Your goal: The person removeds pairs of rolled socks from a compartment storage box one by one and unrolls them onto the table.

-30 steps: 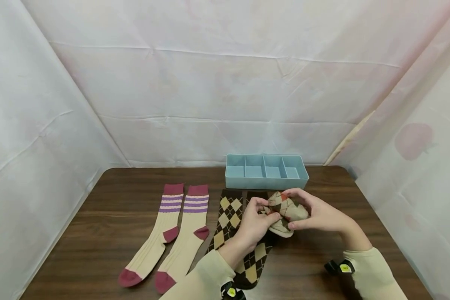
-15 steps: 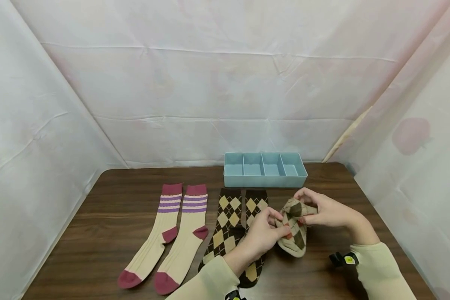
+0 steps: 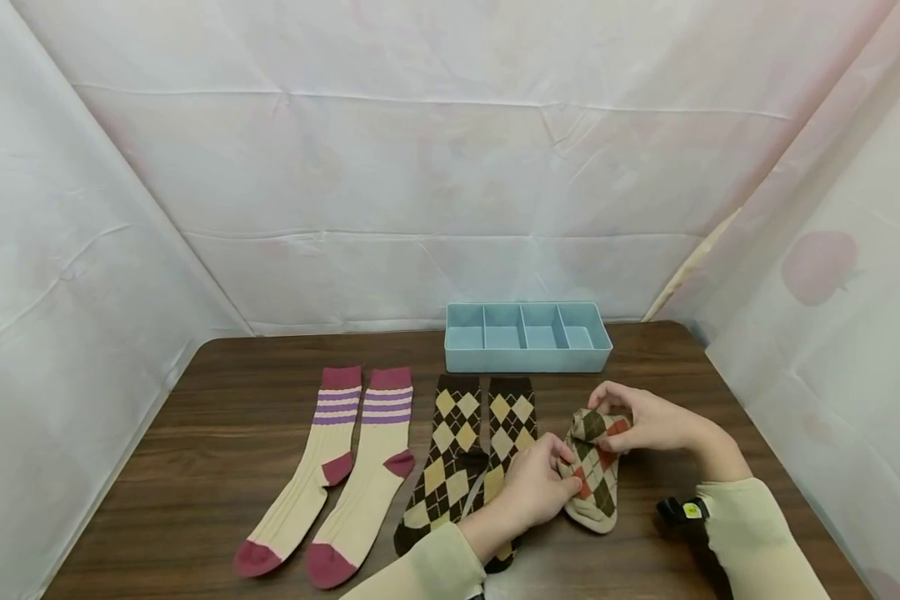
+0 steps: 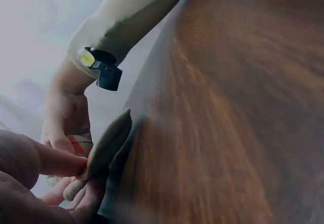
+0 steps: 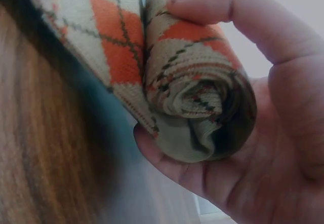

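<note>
A beige argyle sock (image 3: 598, 492) with orange and dark green diamonds is partly rolled up, at the right of the dark argyle pair. My right hand (image 3: 651, 421) grips its rolled end; in the right wrist view the roll (image 5: 195, 77) shows its coiled layers between thumb and fingers. With thumb and fingers, my left hand (image 3: 537, 483) pinches the flat part's left edge. The flat toe end points toward me, and the left wrist view shows this part (image 4: 109, 143) edge-on. Dark brown argyle socks (image 3: 450, 450) lie partly under my left forearm.
Behind the socks stands a light blue box (image 3: 528, 360) with several compartments. Two cream socks (image 3: 367, 483) with maroon toes and purple stripes lie flat on the left of the wooden table (image 3: 195, 467). White curtains (image 3: 420, 167) hang behind and at both sides.
Both hands have brought the beige sock down and to the right, off the dark argyle socks. Its toe end now hangs flatter toward me, with the roll at the far end.
</note>
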`<act>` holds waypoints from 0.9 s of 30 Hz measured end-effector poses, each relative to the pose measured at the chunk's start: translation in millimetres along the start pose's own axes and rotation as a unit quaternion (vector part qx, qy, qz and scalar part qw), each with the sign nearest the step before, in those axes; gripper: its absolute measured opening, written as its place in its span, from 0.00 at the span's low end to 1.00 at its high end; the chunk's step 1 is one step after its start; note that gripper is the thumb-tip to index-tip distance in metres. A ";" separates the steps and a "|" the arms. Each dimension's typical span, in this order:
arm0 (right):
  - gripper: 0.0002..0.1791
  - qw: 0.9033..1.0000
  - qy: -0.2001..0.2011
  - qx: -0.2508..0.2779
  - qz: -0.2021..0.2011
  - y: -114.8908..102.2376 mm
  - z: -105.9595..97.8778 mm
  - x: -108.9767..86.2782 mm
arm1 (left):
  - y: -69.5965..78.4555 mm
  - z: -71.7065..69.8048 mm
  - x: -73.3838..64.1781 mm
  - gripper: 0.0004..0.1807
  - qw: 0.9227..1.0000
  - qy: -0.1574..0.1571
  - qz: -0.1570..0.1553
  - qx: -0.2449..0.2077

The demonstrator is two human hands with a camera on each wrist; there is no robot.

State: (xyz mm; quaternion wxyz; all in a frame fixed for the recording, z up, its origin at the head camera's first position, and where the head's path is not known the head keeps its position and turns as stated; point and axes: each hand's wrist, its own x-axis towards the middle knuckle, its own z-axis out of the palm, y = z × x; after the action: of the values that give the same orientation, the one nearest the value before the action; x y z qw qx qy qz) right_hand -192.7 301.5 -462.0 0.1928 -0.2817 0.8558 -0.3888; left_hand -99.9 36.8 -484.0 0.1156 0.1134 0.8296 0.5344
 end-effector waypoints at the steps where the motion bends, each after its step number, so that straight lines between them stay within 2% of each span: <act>1: 0.25 1.000 0.000 -0.010 0.007 0.3 0.4 0.4 | -0.3 0.6 -0.6 0.14 1.000 -0.001 0.002 0.008; 8: 0.23 0.999 0.009 -0.040 0.009 5.1 2.4 1.6 | 0.3 2.5 -4.1 0.10 0.998 -0.019 0.028 0.046; 15: 0.22 0.998 0.021 -0.055 0.004 7.3 2.1 0.6 | -0.4 6.7 -2.8 0.08 0.994 0.004 0.058 0.098; 23: 0.22 0.999 0.010 -0.034 -0.006 7.7 1.0 -0.4 | -1.1 6.9 -1.4 0.11 0.991 -0.003 0.064 0.114; 27: 0.23 0.999 0.022 -0.032 -0.010 7.7 0.7 -0.1 | -1.0 5.7 -0.1 0.11 0.993 -0.008 0.068 0.091</act>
State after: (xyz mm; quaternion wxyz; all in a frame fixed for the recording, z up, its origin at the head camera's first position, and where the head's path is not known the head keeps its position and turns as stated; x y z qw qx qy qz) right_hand -194.8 305.4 -468.3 0.1609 -0.2876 0.8688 -0.3695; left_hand -98.1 41.3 -487.2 0.0747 0.1842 0.8640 0.4626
